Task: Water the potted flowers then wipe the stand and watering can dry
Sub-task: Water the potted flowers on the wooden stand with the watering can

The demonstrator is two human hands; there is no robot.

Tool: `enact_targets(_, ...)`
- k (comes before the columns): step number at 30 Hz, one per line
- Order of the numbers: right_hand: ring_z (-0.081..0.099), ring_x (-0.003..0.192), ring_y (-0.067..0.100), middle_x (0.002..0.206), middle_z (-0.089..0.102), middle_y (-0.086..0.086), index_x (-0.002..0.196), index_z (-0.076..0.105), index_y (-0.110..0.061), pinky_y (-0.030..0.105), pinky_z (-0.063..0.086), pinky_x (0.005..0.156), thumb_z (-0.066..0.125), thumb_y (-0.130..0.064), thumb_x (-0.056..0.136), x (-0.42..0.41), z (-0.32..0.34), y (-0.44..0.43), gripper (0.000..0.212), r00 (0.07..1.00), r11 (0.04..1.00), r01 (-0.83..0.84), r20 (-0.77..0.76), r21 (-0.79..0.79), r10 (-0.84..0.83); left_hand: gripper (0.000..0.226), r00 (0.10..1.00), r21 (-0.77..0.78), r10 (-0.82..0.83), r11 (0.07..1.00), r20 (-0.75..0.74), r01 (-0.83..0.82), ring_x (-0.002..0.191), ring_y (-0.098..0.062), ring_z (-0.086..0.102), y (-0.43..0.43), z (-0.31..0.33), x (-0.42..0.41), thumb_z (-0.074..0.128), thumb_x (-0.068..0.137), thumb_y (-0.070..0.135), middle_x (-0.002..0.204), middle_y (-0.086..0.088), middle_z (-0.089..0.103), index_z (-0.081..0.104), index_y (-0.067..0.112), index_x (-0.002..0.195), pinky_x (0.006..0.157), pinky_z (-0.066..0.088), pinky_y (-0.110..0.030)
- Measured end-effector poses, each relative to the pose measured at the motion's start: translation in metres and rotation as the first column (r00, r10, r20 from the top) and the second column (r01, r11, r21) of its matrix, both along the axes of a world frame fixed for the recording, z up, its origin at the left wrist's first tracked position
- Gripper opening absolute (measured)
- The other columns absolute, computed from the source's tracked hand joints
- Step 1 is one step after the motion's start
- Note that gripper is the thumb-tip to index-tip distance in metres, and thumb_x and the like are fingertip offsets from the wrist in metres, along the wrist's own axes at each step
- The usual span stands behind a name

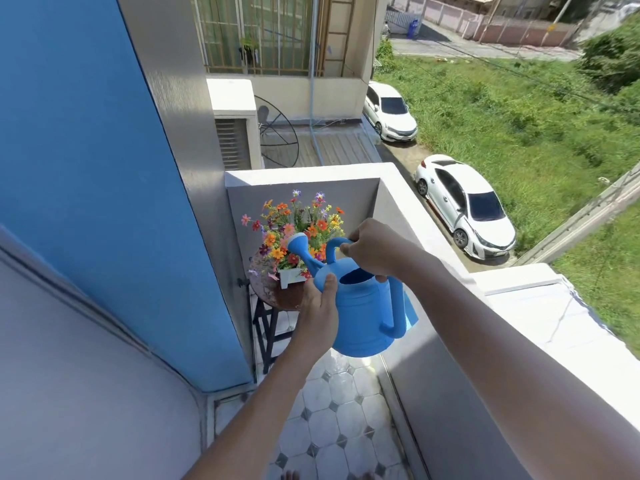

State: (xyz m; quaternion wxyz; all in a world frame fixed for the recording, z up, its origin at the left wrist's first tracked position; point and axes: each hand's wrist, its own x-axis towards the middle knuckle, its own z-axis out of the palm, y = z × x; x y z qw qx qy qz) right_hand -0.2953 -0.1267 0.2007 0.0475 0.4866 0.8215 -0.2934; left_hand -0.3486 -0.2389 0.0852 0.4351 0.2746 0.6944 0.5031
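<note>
A blue plastic watering can hangs in the air in front of me, its white-tipped spout pointing at the flowers. My right hand grips its top handle. My left hand holds the left side of its body, thumb near the fill opening. Colourful potted flowers stand in a small white pot on a round, rusty brown stand with dark legs, in the balcony corner. I cannot see any water coming from the spout.
A blue wall runs along the left. A white balcony parapet runs along the right and behind the stand. A blue item shows behind the can. The floor is tiled; white cars are parked far below.
</note>
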Motion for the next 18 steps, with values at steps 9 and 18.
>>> enact_targets(9,0.048,0.048,0.013,0.065,0.05,0.002,0.101,0.062,-0.002,0.021,0.038,0.039,0.053,-0.023,0.099,-0.021,-0.004,-0.011,0.023,0.997,0.996,-0.082,0.007,-0.038,0.082,0.047,0.998,-0.018,0.063,0.998,0.002,-0.063,0.093,-0.009,0.055,-0.016,-0.001,-0.013,0.025,0.1,0.057,0.11,-0.003,0.055,0.038,0.02,0.127,0.064,0.04,-0.025)
enact_targets(18,0.048,0.049,0.015,0.066,0.05,0.004,0.092,0.056,-0.004,0.023,0.04,0.041,0.051,-0.02,0.098,-0.015,-0.006,0.0,0.018,0.998,0.999,-0.053,0.02,-0.001,0.053,0.039,1.0,-0.032,0.022,0.999,0.019,-0.021,0.097,-0.007,0.052,-0.004,-0.002,-0.007,0.024,0.099,0.06,0.114,0.0,0.052,0.034,0.029,0.119,0.069,0.04,-0.027)
